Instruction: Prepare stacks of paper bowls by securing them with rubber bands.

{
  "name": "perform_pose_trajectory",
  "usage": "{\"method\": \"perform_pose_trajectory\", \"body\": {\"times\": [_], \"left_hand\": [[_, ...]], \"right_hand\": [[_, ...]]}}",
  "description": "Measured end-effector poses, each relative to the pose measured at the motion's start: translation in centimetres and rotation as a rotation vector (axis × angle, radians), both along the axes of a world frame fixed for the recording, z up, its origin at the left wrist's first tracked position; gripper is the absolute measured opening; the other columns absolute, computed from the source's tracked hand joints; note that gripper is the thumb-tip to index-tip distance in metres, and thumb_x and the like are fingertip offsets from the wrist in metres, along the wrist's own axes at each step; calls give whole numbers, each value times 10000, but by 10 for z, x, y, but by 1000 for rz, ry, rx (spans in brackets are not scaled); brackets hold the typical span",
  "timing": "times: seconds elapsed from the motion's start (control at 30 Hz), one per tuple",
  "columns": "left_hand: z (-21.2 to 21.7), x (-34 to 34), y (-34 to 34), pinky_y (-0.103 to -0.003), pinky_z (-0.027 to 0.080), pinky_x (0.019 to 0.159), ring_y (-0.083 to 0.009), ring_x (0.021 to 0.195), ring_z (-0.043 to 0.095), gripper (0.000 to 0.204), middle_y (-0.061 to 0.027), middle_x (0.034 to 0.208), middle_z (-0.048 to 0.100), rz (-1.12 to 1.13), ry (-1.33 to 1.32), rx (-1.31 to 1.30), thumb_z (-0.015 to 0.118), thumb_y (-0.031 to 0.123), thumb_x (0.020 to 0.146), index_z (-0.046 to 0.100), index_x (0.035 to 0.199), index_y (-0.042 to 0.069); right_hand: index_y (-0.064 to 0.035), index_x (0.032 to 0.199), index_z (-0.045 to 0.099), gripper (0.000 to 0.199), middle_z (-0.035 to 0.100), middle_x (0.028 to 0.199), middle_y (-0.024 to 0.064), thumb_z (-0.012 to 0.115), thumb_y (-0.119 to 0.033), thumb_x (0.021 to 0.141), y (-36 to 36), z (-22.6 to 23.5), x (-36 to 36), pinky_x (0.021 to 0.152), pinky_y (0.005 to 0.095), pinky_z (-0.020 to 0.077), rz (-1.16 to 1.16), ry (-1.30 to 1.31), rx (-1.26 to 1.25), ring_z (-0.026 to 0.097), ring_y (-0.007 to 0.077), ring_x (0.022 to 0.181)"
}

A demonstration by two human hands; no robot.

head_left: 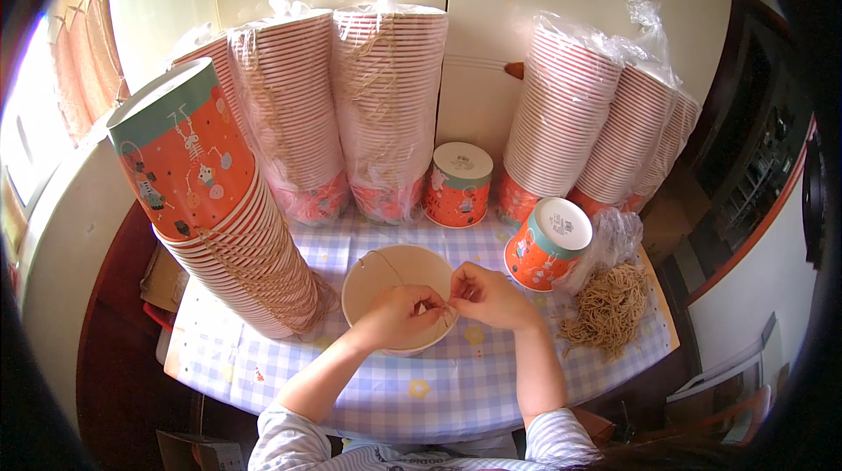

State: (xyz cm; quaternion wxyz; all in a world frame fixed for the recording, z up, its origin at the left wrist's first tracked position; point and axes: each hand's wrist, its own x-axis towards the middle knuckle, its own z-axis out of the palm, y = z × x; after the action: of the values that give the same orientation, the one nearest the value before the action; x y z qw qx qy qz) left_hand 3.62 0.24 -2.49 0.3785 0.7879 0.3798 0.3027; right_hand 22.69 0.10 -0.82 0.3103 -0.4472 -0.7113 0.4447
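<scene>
An open paper bucket (399,262) stands upright in front of me on the table, its pale inside facing up. A thin tan cord (387,261) is fixed at its far-left rim and runs down inside toward my fingers. My left hand (405,313) reaches over the bucket, its fingers pinched on the cord near the right rim. Just beside it, my right hand (493,297) pinches the cord too, thumb and forefinger pressed together. The fingertips of both hands nearly meet, and the exact hold there is partly hidden.
At left leans a tall stack of orange-and-green buckets (189,151) with cords hanging down its side. Plastic-wrapped stacks (390,94) (561,103) line the back. Two upside-down buckets (457,186) (545,247) and a heap of tan cords (608,309) sit on the checked tablecloth (351,401).
</scene>
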Motion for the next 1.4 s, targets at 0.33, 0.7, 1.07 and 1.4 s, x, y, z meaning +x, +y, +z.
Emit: {"method": "perform_pose_trajectory", "body": {"times": [0.33, 0.7, 1.07, 1.4], "left_hand": [[-4, -4, 3, -221, 419, 589, -70, 656, 499, 164, -25, 757, 587, -111, -166, -187, 574, 160, 791, 593, 884, 27], [-3, -7, 5, -200, 415, 658, -56, 744, 498, 126, -3, 815, 570, -227, -288, -346, 550, 117, 832, 572, 903, 16], [3, -9, 6, -191, 401, 692, -46, 771, 493, 128, 16, 836, 564, -312, -337, -493, 542, 138, 852, 562, 908, 25], [-1, -8, 9, -195, 402, 706, -51, 777, 497, 143, 17, 852, 569, -356, -382, -559, 541, 157, 861, 567, 902, 23]], "right_hand": [[-59, 949, 525, 230, 586, 826, 40, 610, -128, 746, -5, 14, 3, 644, 266, 466, 125, -78, 142, 554, 125, 737], [-57, 921, 530, 256, 566, 856, 23, 655, -43, 698, -2, 9, 6, 731, 275, 456, 210, -71, 241, 558, 138, 814], [-78, 816, 560, 140, 566, 797, 52, 606, -73, 684, -2, 15, 6, 740, 342, 418, 245, -149, 380, 532, 237, 808], [-70, 810, 570, 125, 562, 812, 63, 612, -82, 692, -1, 12, 6, 726, 330, 430, 258, -159, 339, 536, 238, 798]]}}
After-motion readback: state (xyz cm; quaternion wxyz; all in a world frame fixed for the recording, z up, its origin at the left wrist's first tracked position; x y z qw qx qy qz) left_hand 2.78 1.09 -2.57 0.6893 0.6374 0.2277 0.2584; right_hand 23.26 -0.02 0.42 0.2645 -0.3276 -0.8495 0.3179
